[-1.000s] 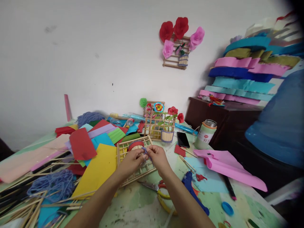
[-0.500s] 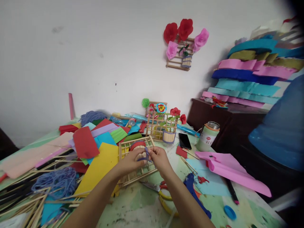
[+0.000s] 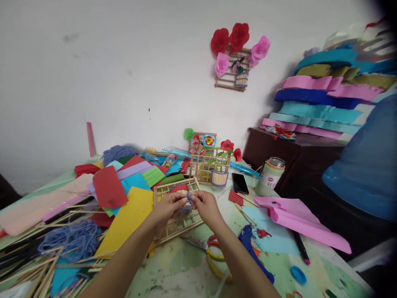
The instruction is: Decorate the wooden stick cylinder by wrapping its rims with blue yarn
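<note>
Between my two hands a short bluish-purple braided cord (image 3: 189,199) is pinched. My left hand (image 3: 169,209) is closed on its left side with thumb and fingertips. From the right, my right hand (image 3: 205,207) grips the same cord, its fingertips almost touching the left ones. Behind the fingers is a small stick basket with a red rim (image 3: 179,188), partly hidden. It rests on a lattice frame of thin wooden sticks (image 3: 161,239), which lies on the table under my hands. Scissors with red and yellow handles (image 3: 201,243) lie just below my right wrist.
Coloured paper sheets (image 3: 116,227), sticks and a tangle of purple yarn (image 3: 72,240) cover the left side. Beyond stand lattice frames with paper flowers (image 3: 209,165). To the right are a phone (image 3: 240,183), a jar (image 3: 269,178), pink paper (image 3: 297,215) and a blue glue gun (image 3: 252,252).
My fingertips have drawn closer together on the cord, the right hand shifting slightly left. The whole view has shifted a little; the things on the table have stayed put.
</note>
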Demonstrator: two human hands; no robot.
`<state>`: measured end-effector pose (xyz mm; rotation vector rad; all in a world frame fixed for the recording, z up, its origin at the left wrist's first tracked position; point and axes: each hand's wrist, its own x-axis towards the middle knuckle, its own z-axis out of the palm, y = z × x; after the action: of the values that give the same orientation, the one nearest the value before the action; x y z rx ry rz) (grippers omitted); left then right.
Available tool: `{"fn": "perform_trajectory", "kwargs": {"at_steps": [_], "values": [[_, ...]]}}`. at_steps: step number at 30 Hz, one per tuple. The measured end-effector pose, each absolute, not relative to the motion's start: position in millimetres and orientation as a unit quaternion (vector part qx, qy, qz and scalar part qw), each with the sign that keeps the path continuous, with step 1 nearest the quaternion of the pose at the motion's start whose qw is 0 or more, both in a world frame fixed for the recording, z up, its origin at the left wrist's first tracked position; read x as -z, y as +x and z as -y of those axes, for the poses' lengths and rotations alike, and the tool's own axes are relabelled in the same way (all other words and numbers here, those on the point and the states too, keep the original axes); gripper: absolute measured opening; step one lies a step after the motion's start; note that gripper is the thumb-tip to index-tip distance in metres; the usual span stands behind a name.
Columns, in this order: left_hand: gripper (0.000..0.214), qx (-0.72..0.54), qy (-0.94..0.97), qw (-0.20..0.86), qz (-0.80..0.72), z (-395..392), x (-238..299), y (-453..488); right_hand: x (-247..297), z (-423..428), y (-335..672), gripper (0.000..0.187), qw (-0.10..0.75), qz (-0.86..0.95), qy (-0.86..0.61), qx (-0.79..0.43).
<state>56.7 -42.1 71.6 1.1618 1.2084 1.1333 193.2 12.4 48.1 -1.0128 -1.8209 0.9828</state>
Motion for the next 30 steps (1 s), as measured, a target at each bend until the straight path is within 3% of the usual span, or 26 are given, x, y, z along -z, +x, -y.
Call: {"fn": "perform_trajectory", "kwargs": {"at_steps": [9,14,22,30], "values": [[0.021,-0.403,0.644,0.364,-0.539,33.9,-68.8,44.8,-50.5,-8.9,193.7,0.023,0.371,0.759,-0.412,-0.340],[0.013,-0.445,0.580,0.417,-0.540,31.3,-64.3,47.0,-54.6,-4.6,193.0,0.021,0.348,0.780,-0.419,-0.307],[0.023,-0.470,0.491,0.550,-0.485,37.8,-56.1,72.0,-58.7,0.2,194.2,0.017,0.323,0.797,-0.452,-0.236],[0.039,-0.456,0.527,0.505,-0.509,28.3,-45.6,60.9,-59.4,-2.1,197.1,0.018,0.303,0.810,-0.452,-0.219]]}}
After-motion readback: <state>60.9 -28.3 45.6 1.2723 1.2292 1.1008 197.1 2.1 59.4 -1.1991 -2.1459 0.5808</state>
